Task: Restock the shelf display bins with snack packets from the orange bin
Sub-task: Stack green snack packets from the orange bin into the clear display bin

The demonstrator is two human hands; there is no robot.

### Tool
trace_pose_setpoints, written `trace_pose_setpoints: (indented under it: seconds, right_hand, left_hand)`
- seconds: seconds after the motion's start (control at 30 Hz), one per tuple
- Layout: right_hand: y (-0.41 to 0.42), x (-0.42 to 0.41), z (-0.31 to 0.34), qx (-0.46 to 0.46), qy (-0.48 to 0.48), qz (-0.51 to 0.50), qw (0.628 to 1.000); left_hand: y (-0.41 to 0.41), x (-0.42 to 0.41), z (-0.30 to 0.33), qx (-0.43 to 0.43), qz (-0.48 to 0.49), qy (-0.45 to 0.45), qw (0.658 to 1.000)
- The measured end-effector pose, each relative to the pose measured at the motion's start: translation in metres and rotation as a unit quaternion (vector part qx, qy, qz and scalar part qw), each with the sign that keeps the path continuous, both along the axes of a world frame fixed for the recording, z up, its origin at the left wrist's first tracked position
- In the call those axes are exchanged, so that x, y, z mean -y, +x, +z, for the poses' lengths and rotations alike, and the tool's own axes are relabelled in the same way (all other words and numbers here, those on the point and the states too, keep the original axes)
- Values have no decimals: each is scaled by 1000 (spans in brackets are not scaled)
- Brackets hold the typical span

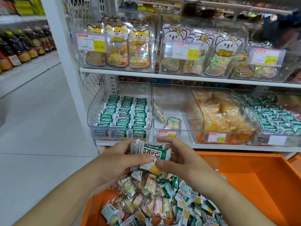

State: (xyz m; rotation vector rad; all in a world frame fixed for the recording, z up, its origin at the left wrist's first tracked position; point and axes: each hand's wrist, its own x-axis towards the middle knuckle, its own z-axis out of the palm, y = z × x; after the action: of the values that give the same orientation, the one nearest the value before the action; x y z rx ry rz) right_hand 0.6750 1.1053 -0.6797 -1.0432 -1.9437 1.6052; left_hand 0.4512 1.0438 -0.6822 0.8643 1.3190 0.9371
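Note:
Both hands hold a small stack of green-and-white snack packets point(150, 156) just above the orange bin point(254, 175). My left hand point(120, 160) grips the stack's left side; my right hand point(177, 159) pinches its right side and front. The orange bin holds a heap of loose packets point(162, 203), green-and-white ones mixed with clear pastel marshmallow packs. On the lower shelf straight ahead, the left clear display bin point(120, 115) is filled with neat rows of the same green packets. The middle clear bin point(171, 111) holds only two marshmallow packs.
A clear bin of orange-yellow snacks point(224, 116) and another of green packets point(276, 116) stand to the right. Candy bags fill bins on the upper shelf point(179, 75). A white upright post point(68, 62) edges the shelf; the tiled aisle floor point(32, 128) lies left.

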Motion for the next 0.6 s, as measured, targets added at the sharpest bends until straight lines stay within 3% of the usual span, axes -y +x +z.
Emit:
trace_pose_setpoints:
  seconds: [0.17,0.3,0.43,0.5,0.6]
  right_hand:
    - [-22,-5,14,14,-10,11,1000]
    - [-57,-18,17,74,59,12,995]
    - [-103,-48,21,59,76,-15,995]
    - [-128,-72,18,59,87,-35,994]
    - [-166,-120,8,70,104,-74,989]
  left_hand:
    - [-29,-3,6,-11,-28,18,999]
    - [-55,-13,11,-78,-15,71,994]
    - [-85,-29,13,-147,30,107,983]
    - [-103,-36,9,-256,38,124,958]
    - [-128,-42,-11,-479,-9,155,864]
